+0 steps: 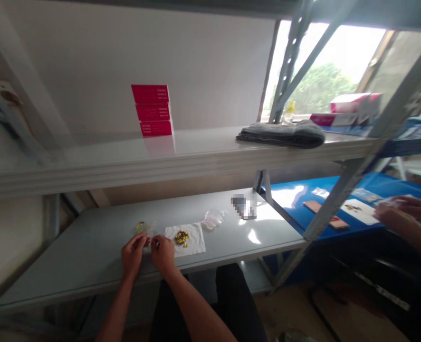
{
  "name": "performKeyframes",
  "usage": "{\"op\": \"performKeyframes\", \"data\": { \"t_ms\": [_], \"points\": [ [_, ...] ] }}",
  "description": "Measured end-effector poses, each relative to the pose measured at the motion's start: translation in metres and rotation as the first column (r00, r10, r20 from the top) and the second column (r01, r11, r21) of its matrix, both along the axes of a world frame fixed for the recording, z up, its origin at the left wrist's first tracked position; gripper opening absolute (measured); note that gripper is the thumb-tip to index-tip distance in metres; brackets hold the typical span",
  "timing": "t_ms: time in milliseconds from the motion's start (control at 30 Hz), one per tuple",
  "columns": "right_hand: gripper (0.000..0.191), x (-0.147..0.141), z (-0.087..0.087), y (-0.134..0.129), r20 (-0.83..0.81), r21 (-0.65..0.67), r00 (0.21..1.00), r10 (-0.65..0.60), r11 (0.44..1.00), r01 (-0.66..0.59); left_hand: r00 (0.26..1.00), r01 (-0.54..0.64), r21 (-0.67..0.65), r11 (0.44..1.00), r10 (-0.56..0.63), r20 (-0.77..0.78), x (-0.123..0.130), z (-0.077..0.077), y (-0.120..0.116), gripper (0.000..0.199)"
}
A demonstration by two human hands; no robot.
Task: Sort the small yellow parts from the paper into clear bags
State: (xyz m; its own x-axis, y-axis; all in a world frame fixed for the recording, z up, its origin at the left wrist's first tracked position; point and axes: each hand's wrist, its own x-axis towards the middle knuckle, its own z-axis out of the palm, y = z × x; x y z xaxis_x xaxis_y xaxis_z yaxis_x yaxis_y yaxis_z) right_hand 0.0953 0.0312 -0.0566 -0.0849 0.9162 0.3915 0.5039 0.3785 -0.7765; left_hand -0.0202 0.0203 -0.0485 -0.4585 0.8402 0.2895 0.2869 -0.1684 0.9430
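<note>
Left hand (132,254) and right hand (163,252) pinched tight on a small clear bag (144,228) above the grey shelf (53,280); yellow beads (182,237) heaped on a paper napkin (185,240) just beside; red boxes (152,110) stacked on the upper shelf (196,159); a co-worker's hands (403,211) over a blue table (374,183); bright window (339,47) behind!

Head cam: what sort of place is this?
Probably a small workroom for hand sorting or packing: metal shelving used as benches, small yellow and dark pieces on a paper napkin, and a co-worker's hands at a blue-topped bench.
</note>
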Motion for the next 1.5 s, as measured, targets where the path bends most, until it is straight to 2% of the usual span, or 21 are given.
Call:
{"op": "performKeyframes", "data": {
  "t_ms": [100,200,367,533,700,900,1100,1233,1367,1433,1500],
  "points": [
    [0.017,0.003,0.0,0.001,-0.117,-0.002,0.991,-0.059,0.998,0.059,0.979,0.097,-0.032,0.995,-0.101,-0.176,0.004,0.001,0.0,0.038],
    [0.017,0.003,-0.003,0.002,-0.233,-0.029,0.965,-0.122,0.993,0.118,0.947,0.181,-0.022,0.983,-0.181,-0.265,0.009,0.001,0.001,0.04],
    [0.02,-0.002,-0.013,0.005,-0.304,-0.005,0.932,-0.198,0.979,0.206,0.948,0.188,-0.003,0.982,-0.182,-0.261,0.005,-0.001,0.002,0.038],
    [0.02,-0.004,-0.022,0.011,-0.303,0.126,0.94,-0.155,0.971,0.201,0.932,0.24,-0.049,0.97,-0.244,-0.269,-0.005,-0.008,0.01,0.042],
    [0.022,-0.004,-0.022,0.011,-0.296,0.136,0.94,-0.17,0.967,0.218,0.92,0.305,-0.11,0.946,-0.322,-0.225,-0.002,-0.006,0.011,0.041],
    [0.022,-0.008,-0.027,0.01,-0.277,0.152,0.936,-0.219,0.952,0.267,0.932,0.284,-0.13,0.95,-0.306,-0.195,0.005,0.001,0.007,0.042],
    [0.022,-0.009,-0.028,0.013,-0.135,0.194,0.977,-0.165,0.963,0.189,0.956,0.069,-0.13,0.989,-0.102,-0.274,0.004,-0.001,0.002,0.04],
    [0.019,-0.009,-0.027,0.012,-0.096,0.189,0.979,-0.179,0.962,0.195,0.974,-0.042,-0.119,0.992,0.014,-0.228,0.003,-0.001,-0.001,0.044],
    [0.013,-0.01,-0.027,0.01,-0.202,0.106,0.954,-0.222,0.963,0.247,0.979,0.019,-0.008,1.0,-0.02,-0.203,0.002,-0.004,0.0,0.041],
    [0.03,-0.008,-0.023,0.011,-0.267,0.084,0.942,-0.203,0.969,0.233,0.977,0.079,0.063,0.995,-0.065,-0.203,0.001,-0.008,0.003,0.04],
    [0.036,-0.003,-0.014,0.016,-0.268,0.097,0.953,-0.143,0.98,0.174,0.982,0.103,0.098,0.99,-0.085,-0.172,0.001,-0.011,0.008,0.044]
  ]
}}
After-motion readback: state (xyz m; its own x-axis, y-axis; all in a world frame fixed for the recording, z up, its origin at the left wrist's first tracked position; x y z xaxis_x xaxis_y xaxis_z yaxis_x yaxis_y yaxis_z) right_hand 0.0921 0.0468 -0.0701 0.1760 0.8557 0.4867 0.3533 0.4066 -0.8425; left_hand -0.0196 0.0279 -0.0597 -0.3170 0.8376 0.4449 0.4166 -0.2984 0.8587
